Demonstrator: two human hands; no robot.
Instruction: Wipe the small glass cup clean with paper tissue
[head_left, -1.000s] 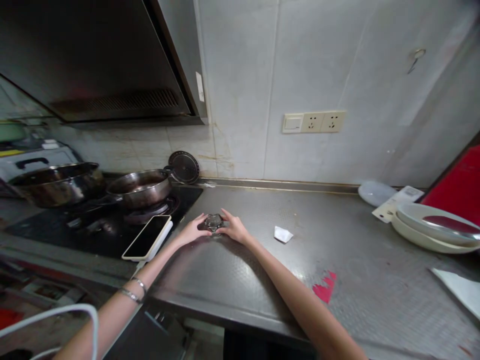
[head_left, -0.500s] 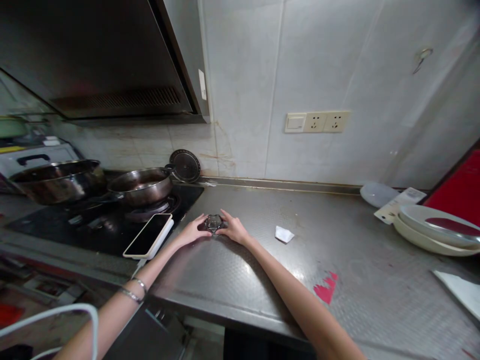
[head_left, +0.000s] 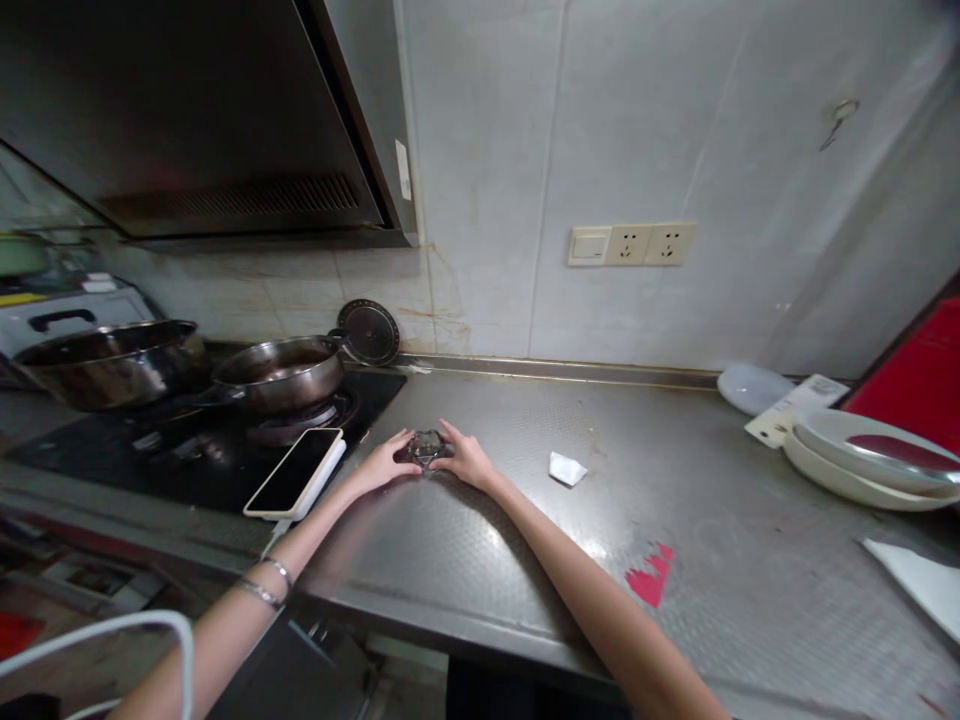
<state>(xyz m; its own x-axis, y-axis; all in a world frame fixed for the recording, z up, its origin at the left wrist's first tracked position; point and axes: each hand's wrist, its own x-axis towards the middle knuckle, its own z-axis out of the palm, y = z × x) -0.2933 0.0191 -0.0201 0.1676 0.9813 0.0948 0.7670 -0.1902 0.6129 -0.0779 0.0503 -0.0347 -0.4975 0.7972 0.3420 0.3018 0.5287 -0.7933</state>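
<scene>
A small, dark, see-through dish with a wavy rim, like a glass ashtray, sits on the steel counter. My left hand curves round its left side, thumb towards me and fingers at the far edge. On the opposite side my right hand grips it the same way. The fingertips of both hands seem to touch the rim. Left of my left forearm lies a phone with a white cable, partly over the stove's edge.
Two metal pots, a near one and a far one, stand on the black stove. A folded white paper and a red scrap lie right of my hands. Stacked plates are at the right.
</scene>
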